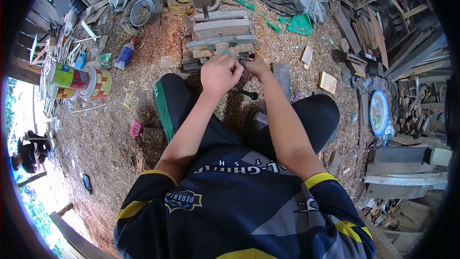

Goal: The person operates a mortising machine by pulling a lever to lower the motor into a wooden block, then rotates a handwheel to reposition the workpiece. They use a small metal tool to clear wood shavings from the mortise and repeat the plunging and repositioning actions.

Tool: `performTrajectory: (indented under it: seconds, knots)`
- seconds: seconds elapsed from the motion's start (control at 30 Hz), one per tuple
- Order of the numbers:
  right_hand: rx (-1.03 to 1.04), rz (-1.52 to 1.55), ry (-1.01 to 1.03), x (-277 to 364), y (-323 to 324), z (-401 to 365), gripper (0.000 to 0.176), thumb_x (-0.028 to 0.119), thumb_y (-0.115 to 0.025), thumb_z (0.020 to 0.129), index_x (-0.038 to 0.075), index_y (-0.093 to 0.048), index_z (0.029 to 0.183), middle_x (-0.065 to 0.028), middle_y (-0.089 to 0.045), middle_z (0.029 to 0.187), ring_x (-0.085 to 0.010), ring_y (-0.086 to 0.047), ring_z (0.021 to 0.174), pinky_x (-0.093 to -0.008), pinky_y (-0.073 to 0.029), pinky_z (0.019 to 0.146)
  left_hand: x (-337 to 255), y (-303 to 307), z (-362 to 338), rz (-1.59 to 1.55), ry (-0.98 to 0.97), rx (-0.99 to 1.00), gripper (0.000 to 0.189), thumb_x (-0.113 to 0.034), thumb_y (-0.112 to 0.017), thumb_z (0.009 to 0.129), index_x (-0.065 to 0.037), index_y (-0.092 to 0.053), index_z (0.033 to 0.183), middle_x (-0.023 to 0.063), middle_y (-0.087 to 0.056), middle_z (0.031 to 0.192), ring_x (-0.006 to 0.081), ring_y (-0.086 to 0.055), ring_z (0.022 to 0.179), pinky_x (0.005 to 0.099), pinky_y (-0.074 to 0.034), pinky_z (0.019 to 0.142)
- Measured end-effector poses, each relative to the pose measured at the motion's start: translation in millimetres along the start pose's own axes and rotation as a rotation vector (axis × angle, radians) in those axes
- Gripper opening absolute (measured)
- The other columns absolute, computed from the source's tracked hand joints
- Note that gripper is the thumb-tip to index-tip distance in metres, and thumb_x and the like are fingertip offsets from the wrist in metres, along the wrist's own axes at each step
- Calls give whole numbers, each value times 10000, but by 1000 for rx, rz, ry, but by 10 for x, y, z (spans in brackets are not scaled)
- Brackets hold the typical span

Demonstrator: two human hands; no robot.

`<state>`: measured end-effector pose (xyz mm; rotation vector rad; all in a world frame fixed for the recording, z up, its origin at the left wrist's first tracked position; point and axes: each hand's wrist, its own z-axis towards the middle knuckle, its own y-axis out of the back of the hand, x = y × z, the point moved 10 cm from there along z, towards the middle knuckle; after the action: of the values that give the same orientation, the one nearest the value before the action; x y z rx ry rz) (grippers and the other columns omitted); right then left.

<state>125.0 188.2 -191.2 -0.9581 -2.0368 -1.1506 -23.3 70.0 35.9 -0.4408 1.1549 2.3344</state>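
A metal vise is mounted low in front of me, a wooden block behind its front jaw. My left hand is closed in a fist over the middle of the vise's front, and what lies in its fingers is hidden. Close beside it, my right hand curls its fingers at the vise's right front, against a small dark part I cannot make out. Below the hands a bar handle with a black knob sticks out to the right. Above the vise hangs a vertical drill spindle.
Wood shavings cover the ground. Paint cans and a blue-labelled bottle stand at left. Right of my knee lie a dark plank and a wooden block. Scrap boards are heaped further right, near a round blue-rimmed lid.
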Motion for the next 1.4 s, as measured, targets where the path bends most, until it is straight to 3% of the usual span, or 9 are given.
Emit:
performTrajectory:
  seconds: [0.1,0.23,0.3,0.5,0.7,0.93,1.0,1.23,1.4]
  knots:
    - [188,333,-214,73,19,-169,675,310,-859,765,-78,-639,1272,-231,-755,1163,-284,-751,1030,-418,-592,855,-21,21,20,-13,-2,-3,198,-139,-747,788,-67,-603,673,102,-617,688,323,-649,669,428,-536,623]
    - [282,6,-117,-216,-95,173,681,330,-860,766,-81,-652,1267,-238,-754,1133,-305,-744,1023,-423,-590,848,-54,55,36,-40,4,-11,224,-120,-734,810,-40,-577,672,131,-603,686,353,-640,662,448,-523,608]
    - [-47,-432,62,183,223,-73,679,345,-864,749,-96,-681,1232,-248,-757,1091,-334,-742,1003,-429,-584,851,-40,41,22,-36,1,-11,230,-121,-733,812,-40,-572,669,131,-597,682,353,-637,659,447,-521,603]
    - [199,45,-98,-460,-170,361,718,383,-896,698,-86,-710,1210,-279,-757,1160,-363,-754,1069,-435,-574,946,-67,65,40,-25,-1,-19,239,-123,-733,811,-44,-563,663,128,-588,673,350,-630,650,435,-518,597]
    - [81,-353,-31,-61,0,117,719,362,-894,700,-93,-704,1223,-285,-748,1205,-347,-737,1164,-433,-570,969,-35,30,23,-28,9,-14,225,-137,-742,790,-51,-572,671,115,-597,679,343,-633,651,427,-525,604]
    - [25,-205,-32,-192,16,177,673,323,-873,712,-52,-711,1246,-295,-750,1177,-389,-733,1157,-439,-571,972,-66,63,34,-23,-11,-24,224,-132,-746,794,-53,-574,676,113,-594,689,338,-637,666,432,-525,609]
    - [164,-69,-63,-198,-76,125,693,333,-878,709,-38,-706,1268,-297,-744,1196,-401,-722,1174,-444,-569,974,-59,59,27,-19,-12,-29,225,-131,-745,799,-51,-572,678,116,-593,692,341,-636,667,435,-524,610]
    - [9,-286,-74,152,90,-190,633,320,-873,709,-26,-716,1216,-278,-755,1174,-396,-727,1162,-438,-566,975,-91,92,33,-17,-21,-45,237,-119,-741,812,-45,-561,677,123,-585,693,345,-621,658,440,-514,601]
    - [12,-382,-34,-133,-8,113,844,461,-916,694,-15,-658,1342,-263,-729,1278,-377,-705,1221,-424,-547,1028,-78,80,23,4,-20,-28,162,-127,-755,781,-71,-622,707,84,-592,709,308,-629,677,419,-531,622]
